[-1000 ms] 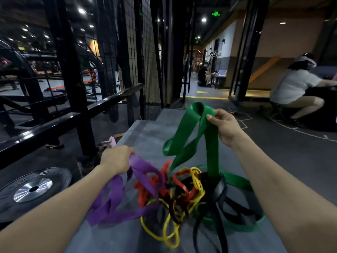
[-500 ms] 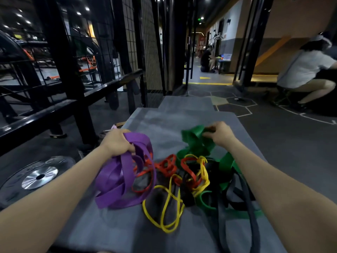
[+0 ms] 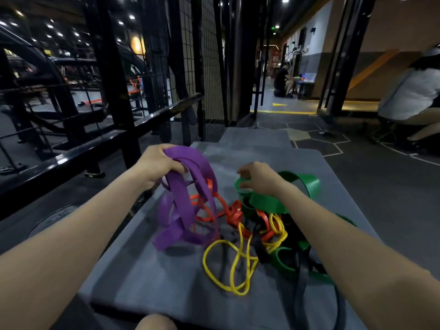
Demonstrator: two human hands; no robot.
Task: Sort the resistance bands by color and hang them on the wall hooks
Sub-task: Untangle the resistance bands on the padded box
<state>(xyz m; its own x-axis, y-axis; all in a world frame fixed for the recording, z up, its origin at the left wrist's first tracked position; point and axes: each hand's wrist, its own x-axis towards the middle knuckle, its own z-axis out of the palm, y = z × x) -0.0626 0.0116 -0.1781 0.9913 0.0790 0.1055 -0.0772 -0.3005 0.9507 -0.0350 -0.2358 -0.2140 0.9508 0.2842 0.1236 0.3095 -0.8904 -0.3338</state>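
On the near half of the grey padded mat [image 3: 147, 277] lies bare surface between its front edge and the tangle of bands; thin yellow rubber loops [image 3: 228, 265] sprawl nearest that edge, with flat black bands [image 3: 300, 279] running off toward the mat's near right corner; beyond the yellow loops, narrow orange bands [image 3: 232, 214] knot through the middle of the heap; left of them, the left hand [image 3: 158, 164] has its fingers curled tight around a bunch of wide purple rubber bands [image 3: 183, 208], lifted so that the lower coils touch the mat; right of the orange knot, the right hand [image 3: 258, 178] pinches a fold of the broad green rubber band [image 3: 298, 186], which arches toward the mat's right edge; past the heap the mat's far half is open; left of the mat stands a black steel rack [image 3: 114, 96] with mesh panels; right of it stretches dark hexagon-marked floor [image 3: 321, 139]; a seated person in a white shirt [image 3: 414, 91] is at the far right.
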